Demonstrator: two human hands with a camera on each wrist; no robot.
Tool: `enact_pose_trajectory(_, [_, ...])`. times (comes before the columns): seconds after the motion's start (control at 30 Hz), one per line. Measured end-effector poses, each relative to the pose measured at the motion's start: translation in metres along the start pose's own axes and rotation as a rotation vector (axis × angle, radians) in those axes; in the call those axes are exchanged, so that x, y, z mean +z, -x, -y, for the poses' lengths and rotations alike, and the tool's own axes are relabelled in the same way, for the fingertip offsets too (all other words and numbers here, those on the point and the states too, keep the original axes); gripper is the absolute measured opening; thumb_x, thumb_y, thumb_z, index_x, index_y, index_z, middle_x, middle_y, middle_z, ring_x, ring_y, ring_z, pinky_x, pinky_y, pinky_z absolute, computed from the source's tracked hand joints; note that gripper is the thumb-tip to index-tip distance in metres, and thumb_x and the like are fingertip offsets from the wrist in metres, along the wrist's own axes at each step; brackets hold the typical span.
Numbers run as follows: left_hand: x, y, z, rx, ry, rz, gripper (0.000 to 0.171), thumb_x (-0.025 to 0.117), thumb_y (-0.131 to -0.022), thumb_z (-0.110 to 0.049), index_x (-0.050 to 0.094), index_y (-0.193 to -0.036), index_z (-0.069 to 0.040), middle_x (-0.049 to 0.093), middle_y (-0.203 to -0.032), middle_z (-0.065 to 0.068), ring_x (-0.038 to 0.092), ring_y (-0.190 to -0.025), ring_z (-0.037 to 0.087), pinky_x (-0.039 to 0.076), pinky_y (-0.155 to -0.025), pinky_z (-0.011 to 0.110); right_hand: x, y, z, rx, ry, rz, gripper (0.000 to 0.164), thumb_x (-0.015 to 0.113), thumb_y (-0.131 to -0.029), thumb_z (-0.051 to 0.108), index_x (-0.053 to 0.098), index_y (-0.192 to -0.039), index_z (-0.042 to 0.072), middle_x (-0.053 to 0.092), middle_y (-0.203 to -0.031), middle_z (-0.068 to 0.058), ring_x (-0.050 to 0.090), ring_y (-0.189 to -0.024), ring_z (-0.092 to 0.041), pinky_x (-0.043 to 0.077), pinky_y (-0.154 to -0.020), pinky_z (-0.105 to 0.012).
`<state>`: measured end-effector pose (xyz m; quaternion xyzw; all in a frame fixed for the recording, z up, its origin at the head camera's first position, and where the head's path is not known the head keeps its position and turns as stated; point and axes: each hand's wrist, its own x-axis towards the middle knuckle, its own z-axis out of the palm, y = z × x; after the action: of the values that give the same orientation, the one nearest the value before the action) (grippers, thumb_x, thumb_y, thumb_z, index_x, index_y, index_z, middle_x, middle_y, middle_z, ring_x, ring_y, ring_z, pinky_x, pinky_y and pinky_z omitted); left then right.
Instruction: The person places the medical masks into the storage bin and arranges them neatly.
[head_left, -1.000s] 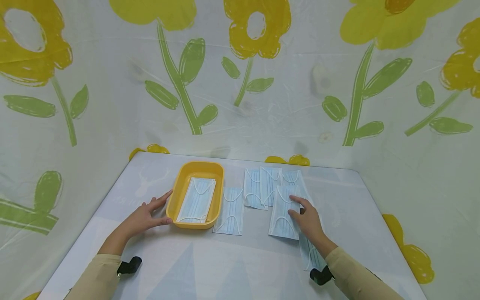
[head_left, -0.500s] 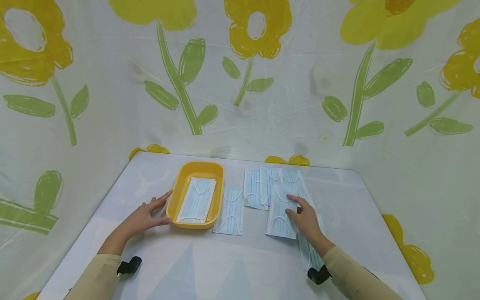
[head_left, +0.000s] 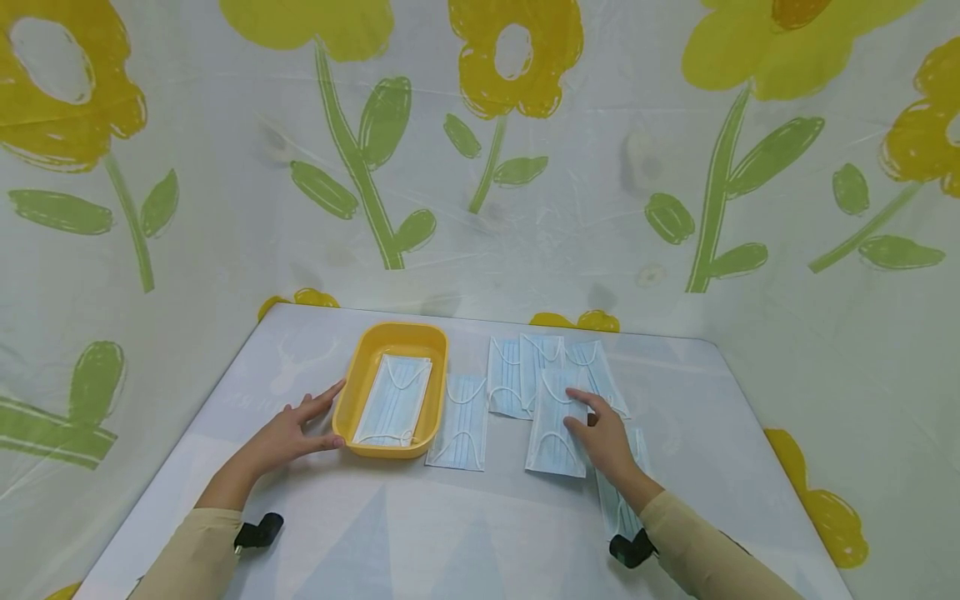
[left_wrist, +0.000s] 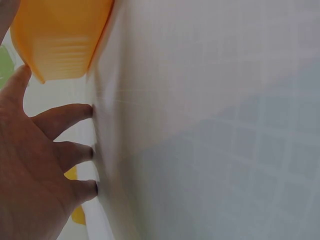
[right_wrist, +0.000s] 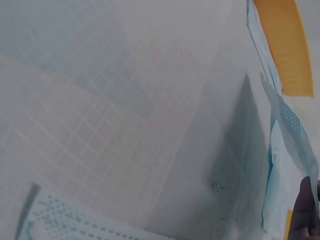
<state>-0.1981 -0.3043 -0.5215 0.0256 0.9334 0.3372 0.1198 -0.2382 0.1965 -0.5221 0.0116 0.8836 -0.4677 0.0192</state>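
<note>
The right hand (head_left: pixel 609 442) pinches a light-blue, rectangular pleated face mask (head_left: pixel 553 429) with white ear loops by its right edge, holding it above the pale bench (head_left: pixel 322 525). The left hand (head_left: pixel 288 433), fingers spread, touches the left side of a yellow, rounded rectangular plastic tray (head_left: pixel 408 338) with a similar mask (head_left: pixel 394 402) inside; a third mask (head_left: pixel 461 425) lies just beside it.

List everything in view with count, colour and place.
Rounded-corner table: 1, whitish with blue print, foreground.
Flower-printed sheeting: pieces unclear, white, yellow, green, around the table.
Rounded rectangular plastic tray: 1, yellow, table's left half.
Pleated rectangular face masks: 7 visible, light blue, one in tray, six to its right.
Small wrist-worn devices: 2, black, at both wrists.
Sleeves: 2, beige, forearms.
Left hand: 1, bare, touching the tray.
Right hand: 1, bare, pinching a mask.
</note>
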Motion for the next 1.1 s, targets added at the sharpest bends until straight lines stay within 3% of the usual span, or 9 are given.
enact_pose_trajectory(0.23, [0.000,0.000,0.002,0.016,0.000,-0.001,0.103,0.078,-0.083,-0.056,0.020,-0.164,-0.030,0.027,-0.164,0.018,0.008,-0.148,0.058,0.004,-0.110,0.082,0.003,0.000,0.002,0.001,-0.005,0.001,0.051,0.069,-0.096,0.010,0.056,-0.145,0.014,0.046,-0.155,-0.013,0.049,-0.136,-0.034,0.046,-0.110,-0.052])
enact_pose_trajectory(0.43, [0.000,0.000,0.002,0.010,-0.002,-0.001,0.103,0.078,-0.083,-0.057,0.020,-0.164,-0.030,0.026,-0.165,0.018,0.007,-0.148,0.058,0.004,-0.109,0.082,0.009,-0.001,0.000,0.000,-0.016,0.000,0.052,0.069,-0.096,0.010,0.056,-0.146,0.015,0.046,-0.155,-0.011,0.054,-0.126,-0.029,0.050,-0.106,-0.049])
enact_pose_trajectory(0.67, [0.000,0.000,0.002,0.008,-0.002,-0.004,0.103,0.078,-0.083,-0.057,0.020,-0.164,-0.030,0.026,-0.165,0.018,0.007,-0.148,0.058,0.004,-0.110,0.082,0.014,-0.001,0.001,-0.019,-0.039,0.014,0.051,0.070,-0.095,0.011,0.057,-0.144,0.015,0.048,-0.154,-0.010,0.052,-0.135,-0.031,0.047,-0.109,-0.050])
enact_pose_trajectory(1.1, [-0.001,0.001,0.000,-0.004,0.004,0.009,0.103,0.077,-0.082,-0.058,0.019,-0.163,-0.031,0.024,-0.165,0.018,0.006,-0.148,0.059,0.006,-0.107,0.085,0.020,-0.005,0.015,-0.040,-0.079,0.007,0.051,0.071,-0.094,0.010,0.059,-0.143,0.014,0.049,-0.153,-0.011,0.057,-0.123,-0.029,0.051,-0.104,-0.048])
